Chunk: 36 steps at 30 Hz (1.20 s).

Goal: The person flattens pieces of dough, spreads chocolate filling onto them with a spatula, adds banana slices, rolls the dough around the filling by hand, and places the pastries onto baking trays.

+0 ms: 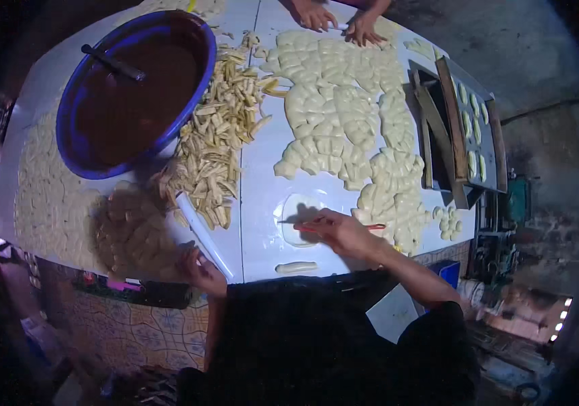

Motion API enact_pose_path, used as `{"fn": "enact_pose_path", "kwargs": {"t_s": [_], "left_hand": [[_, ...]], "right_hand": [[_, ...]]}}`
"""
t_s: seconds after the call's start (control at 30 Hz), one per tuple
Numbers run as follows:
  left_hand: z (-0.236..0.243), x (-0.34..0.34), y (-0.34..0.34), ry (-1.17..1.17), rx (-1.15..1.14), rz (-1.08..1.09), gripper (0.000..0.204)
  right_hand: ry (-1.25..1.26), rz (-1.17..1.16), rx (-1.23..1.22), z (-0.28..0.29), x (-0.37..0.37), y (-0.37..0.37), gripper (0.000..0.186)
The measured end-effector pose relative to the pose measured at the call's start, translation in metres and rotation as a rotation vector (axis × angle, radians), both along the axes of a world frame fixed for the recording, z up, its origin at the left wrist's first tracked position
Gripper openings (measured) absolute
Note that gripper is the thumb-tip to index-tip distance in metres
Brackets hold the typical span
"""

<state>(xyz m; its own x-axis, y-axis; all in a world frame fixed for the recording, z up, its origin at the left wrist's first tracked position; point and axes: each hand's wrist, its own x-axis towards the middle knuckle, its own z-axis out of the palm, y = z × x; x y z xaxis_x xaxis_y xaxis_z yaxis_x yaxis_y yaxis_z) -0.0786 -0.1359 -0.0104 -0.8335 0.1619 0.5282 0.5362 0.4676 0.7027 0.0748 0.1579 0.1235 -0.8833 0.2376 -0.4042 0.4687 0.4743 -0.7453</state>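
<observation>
My right hand (333, 229) is closed around a thin red utensil (374, 227), over a flattened oval of pale dough (293, 210). A short dough roll (296, 267) lies below it, near the front edge. My left hand (201, 271) is low on the left, fingers loosely bent and apart, beside a long white rod (201, 233); whether they touch it is unclear. Left of the oval lies a heap of banana pieces (208, 155). Many cut dough pieces (327, 115) cover the table beyond and to the right of my right hand.
A blue tub (73, 142) of brown liquid, with a dark utensil in it, stands back left. Another person's hands (360, 27) work with a white rod at the far edge. Metal trays (485, 166), some with dough, sit at the right. More dough pieces (46, 196) cover the left side.
</observation>
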Motion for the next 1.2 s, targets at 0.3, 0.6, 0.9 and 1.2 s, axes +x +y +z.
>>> {"fn": "enact_pose_path", "kwargs": {"t_s": [0.3,0.6,0.9,1.2], "left_hand": [[-0.021,-0.006,-0.016,-0.074,-0.28,-0.021,0.04],[0.012,-0.009,-0.007,0.13,0.023,-0.003,0.014],[0.032,-0.002,-0.004,0.118,-0.027,0.065,0.007],[0.023,-0.005,0.002,0.057,0.077,0.12,0.01]], "right_hand": [[0.221,0.157,0.813,-0.069,0.07,-0.038,0.06],[-0.01,0.054,0.087,0.017,0.03,0.045,0.037],[0.405,-0.178,0.265,-0.038,-0.128,-0.009,0.019],[0.277,-0.024,0.167,-0.068,-0.158,-0.053,0.032]]}}
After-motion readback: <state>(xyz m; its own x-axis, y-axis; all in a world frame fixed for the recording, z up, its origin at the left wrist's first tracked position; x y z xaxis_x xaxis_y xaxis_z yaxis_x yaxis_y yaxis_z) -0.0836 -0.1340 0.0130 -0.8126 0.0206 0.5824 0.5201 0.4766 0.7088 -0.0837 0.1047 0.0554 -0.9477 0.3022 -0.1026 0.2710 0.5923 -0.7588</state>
